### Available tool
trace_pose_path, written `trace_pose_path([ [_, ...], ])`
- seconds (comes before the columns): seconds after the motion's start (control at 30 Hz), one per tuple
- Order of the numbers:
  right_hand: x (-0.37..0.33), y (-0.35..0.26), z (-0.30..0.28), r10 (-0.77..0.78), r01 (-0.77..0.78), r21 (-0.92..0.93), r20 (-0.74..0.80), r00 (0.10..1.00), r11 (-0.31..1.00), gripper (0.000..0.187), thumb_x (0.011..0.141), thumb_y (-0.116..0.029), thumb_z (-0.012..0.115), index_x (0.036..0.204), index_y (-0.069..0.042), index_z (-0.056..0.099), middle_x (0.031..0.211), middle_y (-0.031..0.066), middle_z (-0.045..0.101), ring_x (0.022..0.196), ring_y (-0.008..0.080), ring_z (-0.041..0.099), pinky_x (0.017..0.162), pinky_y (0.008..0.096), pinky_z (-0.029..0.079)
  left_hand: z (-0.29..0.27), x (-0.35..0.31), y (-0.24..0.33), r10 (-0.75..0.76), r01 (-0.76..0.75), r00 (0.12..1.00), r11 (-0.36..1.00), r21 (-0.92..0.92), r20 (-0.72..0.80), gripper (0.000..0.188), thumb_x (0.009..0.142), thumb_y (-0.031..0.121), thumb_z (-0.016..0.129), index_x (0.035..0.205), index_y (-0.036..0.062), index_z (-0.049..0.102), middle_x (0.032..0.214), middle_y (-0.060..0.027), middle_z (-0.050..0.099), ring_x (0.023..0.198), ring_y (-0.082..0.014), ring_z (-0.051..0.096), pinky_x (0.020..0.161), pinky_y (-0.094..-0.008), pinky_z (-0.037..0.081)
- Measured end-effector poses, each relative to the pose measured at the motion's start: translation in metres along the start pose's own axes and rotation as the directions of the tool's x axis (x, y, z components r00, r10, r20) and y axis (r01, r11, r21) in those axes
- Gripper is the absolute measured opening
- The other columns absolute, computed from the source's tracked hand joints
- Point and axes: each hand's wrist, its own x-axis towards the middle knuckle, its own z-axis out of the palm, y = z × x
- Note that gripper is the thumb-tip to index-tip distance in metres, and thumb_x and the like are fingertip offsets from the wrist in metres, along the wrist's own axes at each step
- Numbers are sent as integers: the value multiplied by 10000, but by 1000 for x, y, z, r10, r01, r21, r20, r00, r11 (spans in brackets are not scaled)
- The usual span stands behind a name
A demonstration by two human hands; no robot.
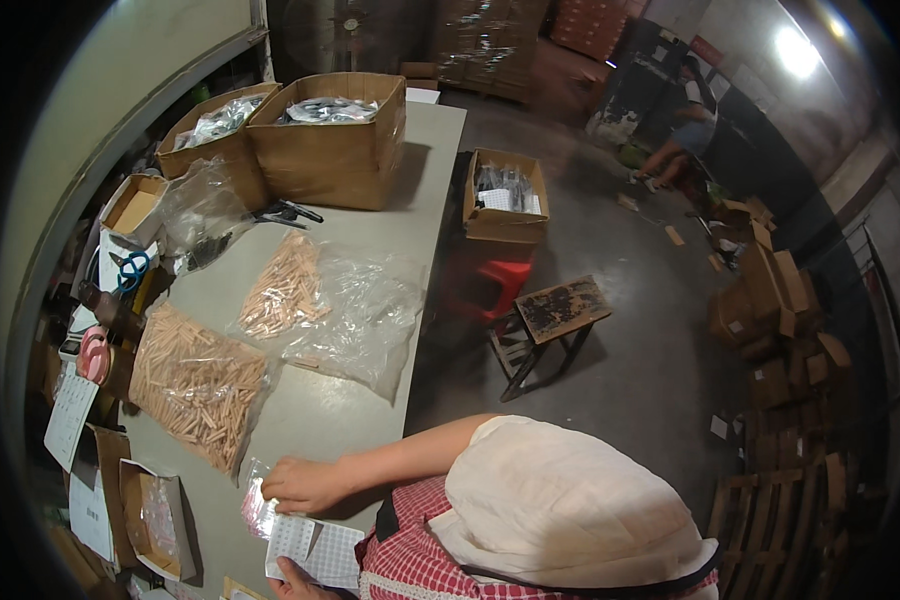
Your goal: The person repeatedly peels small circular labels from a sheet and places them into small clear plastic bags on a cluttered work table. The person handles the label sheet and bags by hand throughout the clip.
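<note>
Floor: grey floor [635, 365] is spreading through the centre; a worn wooden stool [562, 308] is standing there, near a red stool [500, 282] below an open carton [505, 228].
Background: a co-worker [692, 125] is bending at upper right.
Desk: pale desk [432, 165] is running from upper centre to lower left; a large open box [320, 165] is standing at its upper end.
Wooden pieces: a filled clear bag [195, 390] is lying left of centre; a loose-looking pile [282, 290] is lying above right of it, beside a flattened clear bag [360, 330].
Right hand: right hand [308, 486] is resting on a clear-and-pink packet [257, 512], lower left of centre; fingers are bending over it, pinch or mere touch: cannot tell.
Left hand: left hand [300, 584], at the lower edge, is grasping white patterned cards [338, 556], thumb lying along their edge.
</note>
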Motion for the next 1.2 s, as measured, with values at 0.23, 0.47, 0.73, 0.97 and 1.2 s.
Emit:
trace_pose_path([
  [0.23, -4, -3, 3, 167, -217, 404, 155, 974, 889, 358, 827, -212, 754, 1097, -3, 650, 852, 153, 667, 767, 303, 651, 681, 424, 501, 16, -1, -3, 204, -191, 978, 964, -187, 49, 338, 1039, 195, 592, 931, -121, 645, 882, -157, 585, 761, -237, 517, 684, -399, 464],
  [0.47, -7, 3, 7, 318, -340, 479, 130, 939, 809, 290, 756, -173, 784, 979, -27, 671, 715, 74, 649, 633, 180, 610, 584, 365, 468, 14, 12, -5, -56, 143, 977, 887, -440, 205, 292, 977, 135, 686, 1152, -89, 620, 990, -150, 634, 852, -241, 549, 762, -421, 482],
  [0.73, -12, 2, 17, 334, -381, 489, 184, 924, 785, 254, 756, -144, 783, 957, -27, 682, 734, 64, 662, 654, 162, 617, 596, 350, 478, 13, 32, -15, 79, 110, 937, 858, -502, 341, 298, 1023, 151, 658, 1199, -87, 623, 1132, -156, 694, 974, -212, 661, 918, -351, 531],
  [0.97, -16, 9, 14, 390, -441, 593, 222, 894, 673, 189, 741, -135, 768, 897, -50, 704, 743, 44, 685, 662, 136, 635, 591, 319, 503, 8, 37, -56, -113, 190, 945, 953, -234, 307, 417, 979, 214, 729, 1193, -118, 594, 1079, -213, 693, 963, -211, 666, 869, -320, 527],
  [1.2, -18, -3, -10, 333, -418, 422, 261, 906, 805, 299, 845, -213, 777, 1057, -28, 676, 914, 76, 690, 806, 172, 622, 736, 348, 519, 27, 6, -6, 7, 60, 991, 869, -491, 133, 206, 945, 114, 745, 1059, -54, 712, 979, -89, 713, 836, -163, 660, 766, -315, 552],
])
